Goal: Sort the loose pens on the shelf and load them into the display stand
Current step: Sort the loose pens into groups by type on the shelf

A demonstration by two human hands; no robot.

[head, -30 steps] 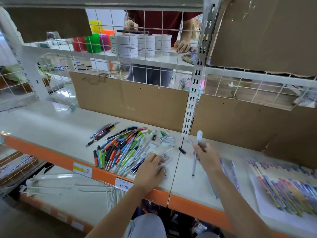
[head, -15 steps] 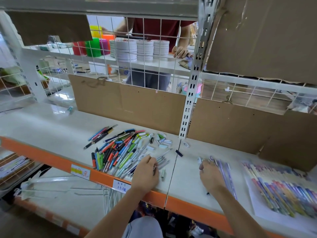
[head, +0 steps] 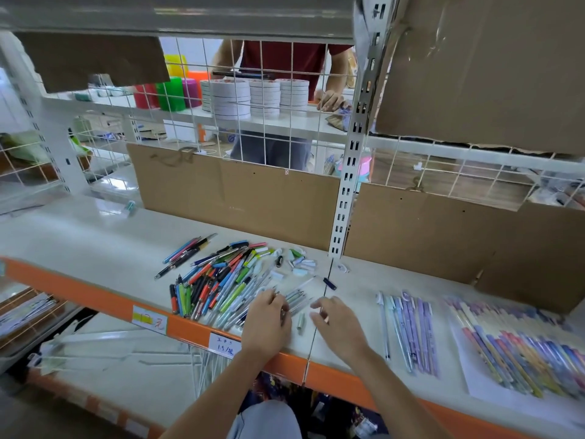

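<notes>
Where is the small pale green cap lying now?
In the head view, the green cap lies on the shelf near its front edge, between the left hand and right hand, just right of the pen pile.

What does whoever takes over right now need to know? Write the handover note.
Left hand: rests on the near edge of the mixed pen pile, fingers curled over some pale pens; whether it grips one is unclear.
Right hand: open, holding nothing, hovering just right of a loose pale green cap.
Sorted so far: a row of pastel blue and purple pens laid side by side to the right; further right, patterned pens on a white sheet.
Loose caps lie behind the pile.
Left: most of the pile is unsorted. No display stand is identifiable in view, so loading has not visibly begun.
</notes>
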